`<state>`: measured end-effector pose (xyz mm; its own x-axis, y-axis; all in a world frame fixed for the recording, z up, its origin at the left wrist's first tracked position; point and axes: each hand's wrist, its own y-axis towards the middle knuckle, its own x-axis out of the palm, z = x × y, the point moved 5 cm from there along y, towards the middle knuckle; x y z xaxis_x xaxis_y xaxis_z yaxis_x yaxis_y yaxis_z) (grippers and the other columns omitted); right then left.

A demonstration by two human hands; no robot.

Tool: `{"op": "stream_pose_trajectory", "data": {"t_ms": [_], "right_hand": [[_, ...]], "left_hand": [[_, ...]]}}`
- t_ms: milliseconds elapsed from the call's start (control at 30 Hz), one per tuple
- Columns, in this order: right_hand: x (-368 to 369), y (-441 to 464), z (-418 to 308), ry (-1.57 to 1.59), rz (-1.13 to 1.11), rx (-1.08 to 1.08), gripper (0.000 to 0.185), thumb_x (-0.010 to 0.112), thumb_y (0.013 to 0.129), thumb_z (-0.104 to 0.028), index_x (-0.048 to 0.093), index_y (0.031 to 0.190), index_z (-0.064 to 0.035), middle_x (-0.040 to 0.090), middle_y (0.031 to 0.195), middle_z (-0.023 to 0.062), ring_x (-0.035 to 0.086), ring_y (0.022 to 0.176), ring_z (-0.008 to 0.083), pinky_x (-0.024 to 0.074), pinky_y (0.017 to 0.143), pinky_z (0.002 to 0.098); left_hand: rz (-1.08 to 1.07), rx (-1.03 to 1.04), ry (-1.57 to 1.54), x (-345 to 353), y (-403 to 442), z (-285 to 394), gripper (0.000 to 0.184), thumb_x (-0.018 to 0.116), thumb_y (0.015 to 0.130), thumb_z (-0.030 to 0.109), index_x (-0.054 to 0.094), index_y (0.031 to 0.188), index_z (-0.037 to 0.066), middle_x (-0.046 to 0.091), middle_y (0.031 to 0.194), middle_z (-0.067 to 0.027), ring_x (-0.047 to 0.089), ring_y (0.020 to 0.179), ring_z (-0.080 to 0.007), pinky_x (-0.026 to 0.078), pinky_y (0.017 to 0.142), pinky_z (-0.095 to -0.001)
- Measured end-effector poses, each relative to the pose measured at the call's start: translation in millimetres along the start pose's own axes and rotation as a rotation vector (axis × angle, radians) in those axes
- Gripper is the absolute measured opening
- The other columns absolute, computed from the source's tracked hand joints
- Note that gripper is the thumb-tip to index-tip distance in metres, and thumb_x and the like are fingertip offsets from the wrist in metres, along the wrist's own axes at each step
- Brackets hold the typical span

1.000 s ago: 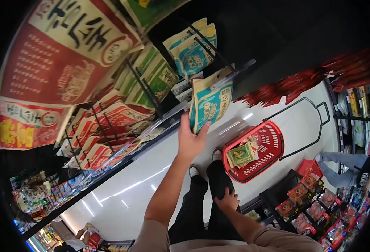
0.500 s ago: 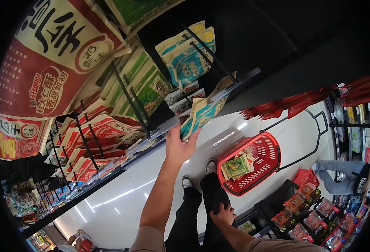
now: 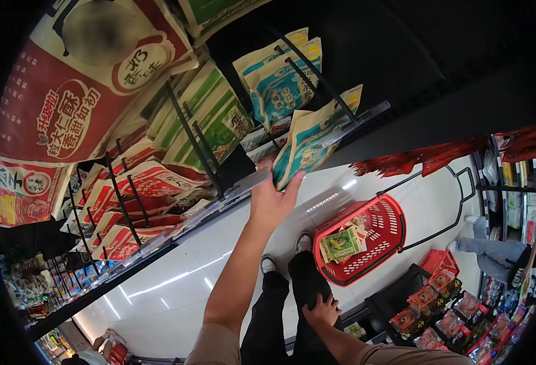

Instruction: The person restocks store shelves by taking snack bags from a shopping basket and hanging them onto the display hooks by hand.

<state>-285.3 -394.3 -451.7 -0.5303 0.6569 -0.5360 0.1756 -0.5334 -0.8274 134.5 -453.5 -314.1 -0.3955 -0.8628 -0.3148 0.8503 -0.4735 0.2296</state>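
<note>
My left hand is closed on the lower end of a teal and cream snack packet, which hangs at the front end of a rack hook under a clear label holder. Behind it, more teal packets hang on the same rack. Green packets hang beside them. Low in the view, my right hand rests on my dark trouser leg with its fingers spread and holds nothing.
A red wheeled basket with a long black handle stands on the floor, packets inside. Red packets hang at the left. A display stand is at lower right, near a person's legs. Another person is at lower left.
The teal packet has shifted back along the hook, away from me, and now shows more of its front. My left hand has moved with it. My right hand stays on my leg.
</note>
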Motion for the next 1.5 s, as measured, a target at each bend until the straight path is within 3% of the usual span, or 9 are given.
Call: {"op": "stream_pose_trajectory", "data": {"t_ms": [500,700,867,1000,1167,1233,1300,1467,1500], "right_hand": [[0.7,1.5,6.8,0.029,0.021,-0.007,0.068,0.059,0.074,-0.053,0.050,0.133,-0.0206,0.034,0.147,0.0165,0.036,0.129,0.0385,0.0368,0.097,0.0560],[11.0,5.8,15.3,0.081,0.095,-0.010,0.068,0.060,0.078,-0.053,0.048,0.136,-0.0190,0.036,0.146,0.0174,0.039,0.129,0.0407,0.0374,0.097,0.0588],[15.9,0.8,17.1,0.125,0.065,0.036,0.062,0.058,0.078,-0.050,0.050,0.133,-0.0218,0.036,0.147,0.0170,0.037,0.129,0.0398,0.0373,0.096,0.0577],[21.4,-3.3,20.5,0.167,0.067,0.058,0.061,0.059,0.078,-0.049,0.052,0.131,-0.0207,0.039,0.145,0.0158,0.038,0.129,0.0386,0.0374,0.097,0.0569],[50.4,64.4,11.3,0.590,0.029,0.154,0.048,0.056,0.082,-0.046,0.059,0.116,-0.0120,0.062,0.114,0.0135,0.056,0.110,0.0347,0.0417,0.096,0.0499],[71.7,158.1,23.9,1.114,0.712,0.002,0.043,0.064,0.081,-0.028,0.055,0.113,0.0008,0.062,0.103,0.0220,0.060,0.097,0.0402,0.0463,0.087,0.0467],[34.5,206.0,30.4,0.954,0.866,0.099,0.047,0.070,0.078,-0.022,0.051,0.114,0.0029,0.061,0.106,0.0232,0.061,0.099,0.0385,0.0485,0.084,0.0461],[114.4,317.7,38.1,1.881,0.177,0.731,0.086,0.086,0.070,-0.031,0.038,0.134,-0.0014,0.059,0.125,0.0138,0.064,0.098,0.0313,0.0556,0.079,0.0413],[131.0,335.6,38.0,2.148,0.105,0.540,0.083,0.088,0.068,-0.029,0.040,0.132,-0.0062,0.061,0.123,0.0127,0.066,0.092,0.0313,0.0569,0.073,0.0396]], "left_hand": [[0.253,-0.225,-0.190,13.1,5.5,6.2,0.045,0.070,0.085,0.009,0.039,0.116,-0.003,0.059,0.102,-0.0136,0.056,0.093,-0.0134,0.046,0.084,-0.0274],[0.477,0.171,0.130,20.4,-73.0,4.1,0.043,0.065,0.084,0.005,0.043,0.119,-0.007,0.051,0.124,-0.0246,0.053,0.114,-0.0319,0.040,0.099,-0.0383],[-0.487,-0.515,0.377,31.2,-310.5,-80.9,0.048,0.059,0.089,0.020,0.044,0.131,0.002,0.057,0.121,-0.0206,0.057,0.109,-0.0407,0.046,0.093,-0.0460],[-1.128,-0.987,0.855,-26.6,-458.5,-80.4,0.068,0.063,0.083,0.045,0.039,0.139,0.014,0.032,0.147,-0.0226,0.037,0.129,-0.0469,0.039,0.092,-0.0672],[-1.203,-0.880,0.991,-21.3,-470.9,-80.2,0.063,0.064,0.080,0.044,0.047,0.132,0.013,0.033,0.147,-0.0203,0.040,0.126,-0.0452,0.049,0.083,-0.0615],[-1.210,-0.829,1.020,-15.1,-471.1,-82.8,0.064,0.065,0.078,0.044,0.049,0.131,0.013,0.036,0.145,-0.0189,0.043,0.124,-0.0431,0.049,0.083,-0.0611],[-1.270,-0.888,1.010,-16.3,-462.3,-81.8,0.063,0.064,0.077,0.044,0.049,0.131,0.013,0.039,0.144,-0.0160,0.043,0.123,-0.0426,0.051,0.081,-0.0595],[-1.176,-0.821,1.019,-35.9,-468.3,-90.1,0.062,0.062,0.078,0.045,0.050,0.130,0.014,0.037,0.147,-0.0151,0.042,0.124,-0.0436,0.050,0.081,-0.0611],[-1.196,-0.817,1.022,-35.5,-465.9,-86.9,0.062,0.061,0.078,0.045,0.050,0.130,0.014,0.036,0.147,-0.0150,0.042,0.125,-0.0439,0.050,0.081,-0.0616]]}}
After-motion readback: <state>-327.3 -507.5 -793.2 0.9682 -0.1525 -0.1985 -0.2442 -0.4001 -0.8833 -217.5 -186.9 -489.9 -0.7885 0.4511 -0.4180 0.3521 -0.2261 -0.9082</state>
